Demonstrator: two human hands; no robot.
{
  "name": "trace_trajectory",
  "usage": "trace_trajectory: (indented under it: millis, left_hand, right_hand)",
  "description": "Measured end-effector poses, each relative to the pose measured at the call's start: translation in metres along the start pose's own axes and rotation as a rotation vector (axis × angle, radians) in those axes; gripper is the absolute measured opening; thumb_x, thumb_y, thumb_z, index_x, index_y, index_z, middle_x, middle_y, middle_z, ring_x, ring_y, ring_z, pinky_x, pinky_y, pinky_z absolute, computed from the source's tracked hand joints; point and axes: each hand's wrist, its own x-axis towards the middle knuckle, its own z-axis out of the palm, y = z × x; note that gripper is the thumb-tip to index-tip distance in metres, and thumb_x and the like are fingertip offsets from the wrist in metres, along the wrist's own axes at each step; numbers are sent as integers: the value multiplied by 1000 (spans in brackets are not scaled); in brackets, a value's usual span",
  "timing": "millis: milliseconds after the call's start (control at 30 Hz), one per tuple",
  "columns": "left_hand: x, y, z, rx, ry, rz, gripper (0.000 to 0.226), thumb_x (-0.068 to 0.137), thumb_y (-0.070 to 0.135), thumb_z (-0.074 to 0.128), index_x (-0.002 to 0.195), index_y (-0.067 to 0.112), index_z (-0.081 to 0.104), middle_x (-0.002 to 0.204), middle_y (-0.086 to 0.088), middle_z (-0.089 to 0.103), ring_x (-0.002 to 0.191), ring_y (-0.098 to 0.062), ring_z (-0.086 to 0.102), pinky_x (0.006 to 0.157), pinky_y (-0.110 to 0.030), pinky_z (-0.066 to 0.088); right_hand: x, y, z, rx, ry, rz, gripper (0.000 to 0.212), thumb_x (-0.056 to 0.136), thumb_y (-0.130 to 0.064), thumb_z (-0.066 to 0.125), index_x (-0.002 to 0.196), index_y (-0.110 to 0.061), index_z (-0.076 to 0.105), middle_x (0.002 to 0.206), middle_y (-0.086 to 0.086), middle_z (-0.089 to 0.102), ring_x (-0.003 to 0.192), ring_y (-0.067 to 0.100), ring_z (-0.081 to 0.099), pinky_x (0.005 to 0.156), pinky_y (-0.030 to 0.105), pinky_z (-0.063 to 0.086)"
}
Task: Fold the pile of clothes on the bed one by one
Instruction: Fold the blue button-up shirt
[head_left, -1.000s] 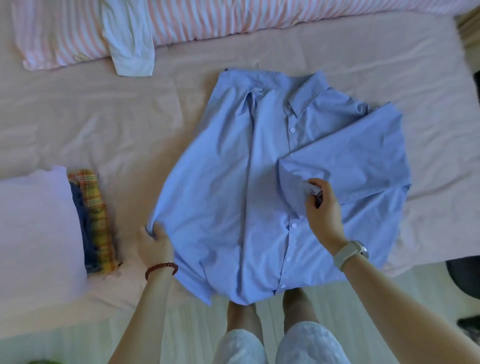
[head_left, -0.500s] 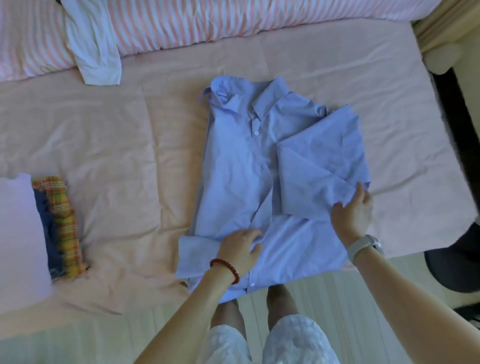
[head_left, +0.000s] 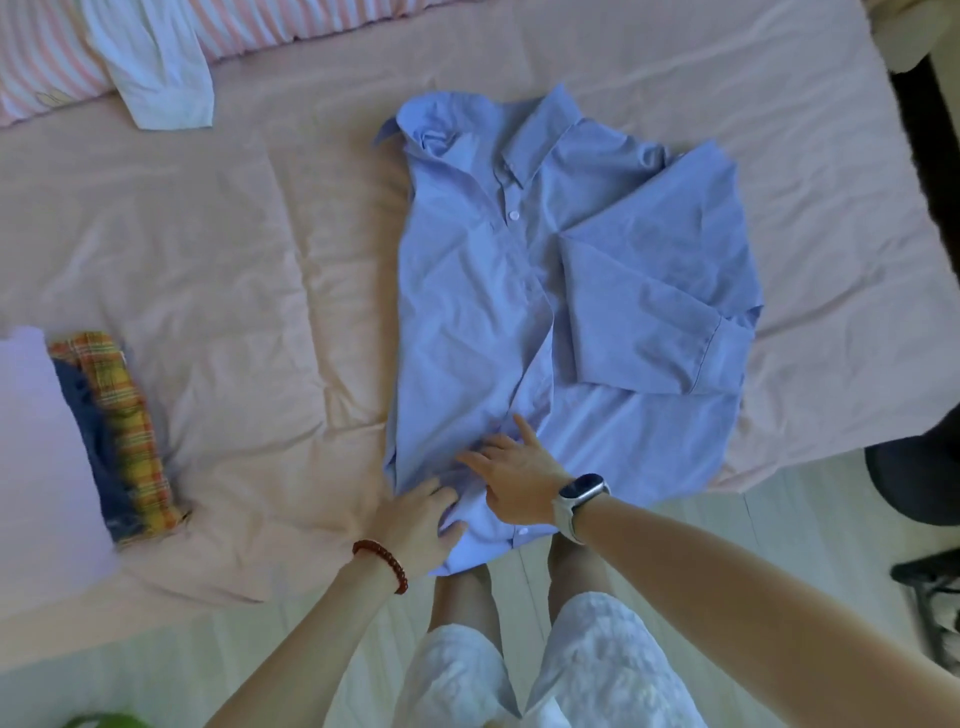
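A light blue button-up cotton shirt lies front-up in the centre of the frame on a bed covered with a pale pink wrinkled sheet, its collar toward the top and its hem hanging just over the bed's near edge. Both sides are folded inward, and the short sleeve on the right of the frame lies doubled across the chest (its hemmed cuff points right). The left hand, with a red beaded bracelet on the wrist, rests on the shirt's lower left corner with fingers relaxed and spread, grasping nothing. The right hand, wearing a dark-faced smartwatch on a pale strap, presses flat on the fabric just above it, fingers straight.

At the left edge sits a stack of folded clothes: a lilac piece, a dark denim piece and a yellow-orange plaid one side by side. In the upper left a white garment is draped over a pink-and-white striped pillow. The person's white shorts show at the bottom centre.
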Motion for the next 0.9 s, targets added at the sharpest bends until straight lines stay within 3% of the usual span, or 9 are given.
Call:
trace_trajectory:
  millis: [100,233,300,367,433,533,633,733,900]
  left_hand:
    - [-12,-4,3,-172,-60,-19,77,62,70,21,108,22,61,113,10,47,107,-10,48,80,-22,38]
    - [1,-20,4,-474,290,-352,42,83,31,60,119,11,53,120,-7,48,111,-25,47,90,-31,40]
    - [12,-22,4,-585,239,-503,29,86,21,61,111,8,55,111,-11,55,103,-28,53,85,-31,41]
    - [21,-20,7,-636,152,-545,12,86,22,60,86,11,56,89,-7,61,90,-30,58,73,-29,42]
    - [28,-14,13,-657,151,-531,22,84,27,60,71,12,50,69,-1,55,79,-31,59,64,-28,40]
    - [34,2,22,-668,201,-526,29,83,36,63,75,11,49,72,1,56,73,-24,55,62,-26,37]
    - [36,19,28,-727,277,-540,29,88,29,59,70,13,42,66,2,50,70,-22,49,57,-28,34]
    - [30,17,33,-876,318,-594,18,90,24,54,88,7,46,81,-3,53,81,-24,49,70,-29,37]
    - [-1,-7,31,-944,419,-382,22,90,12,56,73,13,42,69,-1,47,64,-14,46,56,-22,37]
  right_hand:
    - [-13,-2,2,-126,-189,-12,46,79,-15,49,125,-21,49,98,2,61,101,25,50,109,53,13]
    - [-52,5,23,-117,-201,9,32,67,-24,67,99,-24,65,99,5,56,98,27,54,106,61,21]
    - [-67,8,33,-92,-182,94,28,52,-20,74,79,-24,68,98,4,61,98,29,60,98,61,34]
    - [-74,10,44,67,-195,277,33,72,-14,60,104,-21,66,132,5,48,134,26,34,109,57,17]
    - [-77,14,59,282,-179,544,36,86,-15,45,120,-21,55,143,-5,36,142,13,14,114,44,12]
    - [-76,16,76,689,106,858,33,87,-23,41,114,-11,56,126,9,52,127,26,38,96,31,34]
    - [-71,10,86,1032,384,1097,39,89,-21,55,121,0,47,122,19,46,113,35,47,89,31,34]
    - [-60,6,95,1226,366,1210,54,86,-26,62,130,-5,39,130,16,37,116,34,46,97,35,36]
    - [-60,9,102,1168,401,1178,21,96,-19,41,99,-2,52,101,18,54,95,32,52,78,33,37]
